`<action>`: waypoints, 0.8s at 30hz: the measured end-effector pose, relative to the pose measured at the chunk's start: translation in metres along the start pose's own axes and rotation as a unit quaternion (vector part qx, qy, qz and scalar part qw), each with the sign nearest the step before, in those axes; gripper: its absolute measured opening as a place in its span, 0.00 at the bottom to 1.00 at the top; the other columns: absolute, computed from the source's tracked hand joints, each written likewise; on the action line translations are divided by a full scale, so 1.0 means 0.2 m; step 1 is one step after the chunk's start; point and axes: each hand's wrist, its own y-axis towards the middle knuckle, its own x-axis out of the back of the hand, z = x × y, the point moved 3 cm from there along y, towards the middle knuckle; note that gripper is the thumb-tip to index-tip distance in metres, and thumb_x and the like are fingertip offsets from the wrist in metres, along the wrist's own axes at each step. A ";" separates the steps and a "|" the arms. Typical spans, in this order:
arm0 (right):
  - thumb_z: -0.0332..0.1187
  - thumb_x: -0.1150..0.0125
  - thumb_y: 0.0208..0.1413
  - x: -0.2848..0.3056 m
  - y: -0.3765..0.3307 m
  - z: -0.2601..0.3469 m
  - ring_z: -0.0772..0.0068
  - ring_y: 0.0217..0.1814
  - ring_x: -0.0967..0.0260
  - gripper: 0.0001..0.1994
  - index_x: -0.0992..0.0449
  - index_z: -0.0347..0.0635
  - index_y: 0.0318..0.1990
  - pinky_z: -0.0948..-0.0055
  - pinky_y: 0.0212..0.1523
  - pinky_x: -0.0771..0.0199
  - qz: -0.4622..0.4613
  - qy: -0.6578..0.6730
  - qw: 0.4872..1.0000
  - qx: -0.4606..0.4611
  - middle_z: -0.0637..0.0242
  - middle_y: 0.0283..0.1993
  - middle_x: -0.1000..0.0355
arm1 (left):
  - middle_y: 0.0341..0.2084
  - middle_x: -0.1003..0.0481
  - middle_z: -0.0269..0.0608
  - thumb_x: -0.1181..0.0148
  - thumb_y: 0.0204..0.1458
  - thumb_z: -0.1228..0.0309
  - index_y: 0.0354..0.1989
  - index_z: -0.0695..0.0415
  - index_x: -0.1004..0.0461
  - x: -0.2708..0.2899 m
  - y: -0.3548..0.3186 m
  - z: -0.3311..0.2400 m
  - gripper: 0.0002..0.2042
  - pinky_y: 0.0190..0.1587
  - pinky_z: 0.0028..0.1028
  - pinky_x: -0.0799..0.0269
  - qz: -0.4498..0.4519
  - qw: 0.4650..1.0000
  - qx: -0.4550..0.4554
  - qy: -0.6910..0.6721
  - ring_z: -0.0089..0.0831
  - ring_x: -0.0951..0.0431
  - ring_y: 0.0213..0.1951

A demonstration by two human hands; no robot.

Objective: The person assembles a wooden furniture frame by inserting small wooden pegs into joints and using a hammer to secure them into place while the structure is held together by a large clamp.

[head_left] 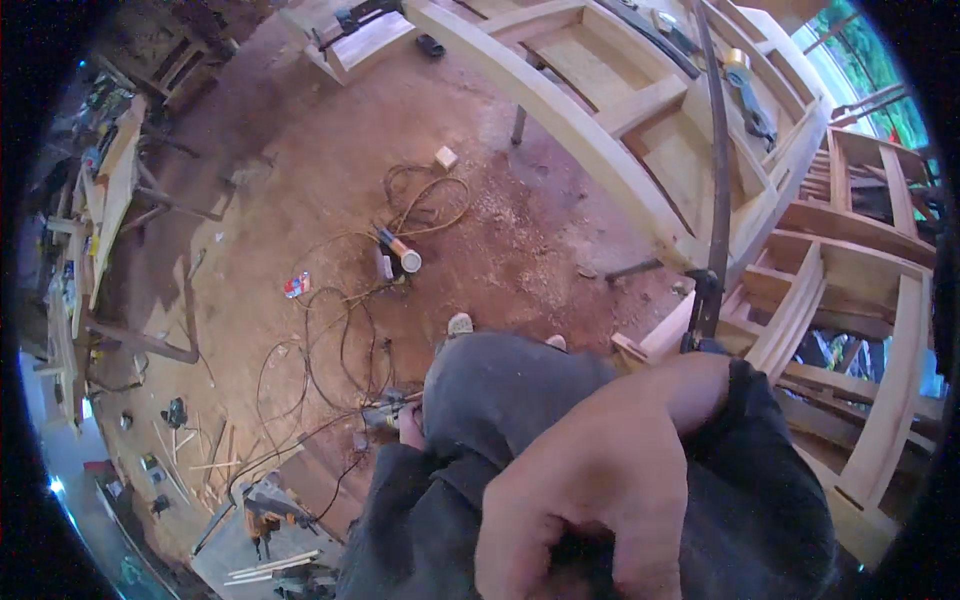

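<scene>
My right hand [600, 465] is raised large at the lower middle. Its fingers and thumb bend downward with a dark gap between them; the tips run out past the lower edge, and I see nothing held. The dark sleeve starts at the wrist. Of my left hand [411, 428] only a small part shows, left of my dark-clothed leg [520, 385]. It appears closed on a grey and yellowish corded power tool [383, 413], mostly hidden. Beyond the right wrist, a dark bar clamp [717, 170] lies across a pale wooden frame [560, 105].
Tangled cords [430, 205] and an orange-and-black tool [400, 250] lie on the dusty floor, near a small wood block [446, 157]. More wooden frames [885, 390] stack at the right. An orange tool [265, 515] and wood strips [275, 568] lie at the lower left.
</scene>
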 end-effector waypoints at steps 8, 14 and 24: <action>0.31 0.33 0.46 0.13 -0.64 0.03 0.66 0.39 0.29 0.12 0.24 0.37 0.38 0.68 0.42 0.30 -0.501 -0.509 0.687 -0.135 0.61 0.34 0.27 | 0.28 0.23 0.46 0.44 0.47 0.62 0.35 0.60 0.24 -0.01 0.28 -0.45 0.14 0.33 0.42 0.29 0.005 0.996 -0.004 0.089 0.41 0.25 0.29; 0.31 0.37 0.49 0.02 -1.56 -0.07 0.52 0.61 0.37 0.23 0.30 0.36 0.54 0.61 0.57 0.34 -0.855 -0.484 -0.037 -0.183 0.48 0.57 0.34 | 0.27 0.23 0.45 0.44 0.47 0.62 0.34 0.60 0.24 -0.17 0.39 -0.68 0.13 0.31 0.42 0.30 0.089 0.971 0.017 0.220 0.40 0.25 0.27; 0.47 0.39 0.52 -0.05 -1.74 -0.33 0.37 0.56 0.33 0.38 0.45 0.36 0.65 0.49 0.56 0.34 -0.915 -0.309 -0.090 -0.242 0.41 0.56 0.33 | 0.29 0.22 0.44 0.43 0.48 0.62 0.32 0.60 0.22 -0.26 0.61 -0.84 0.13 0.33 0.42 0.30 0.221 0.938 0.180 0.196 0.38 0.24 0.29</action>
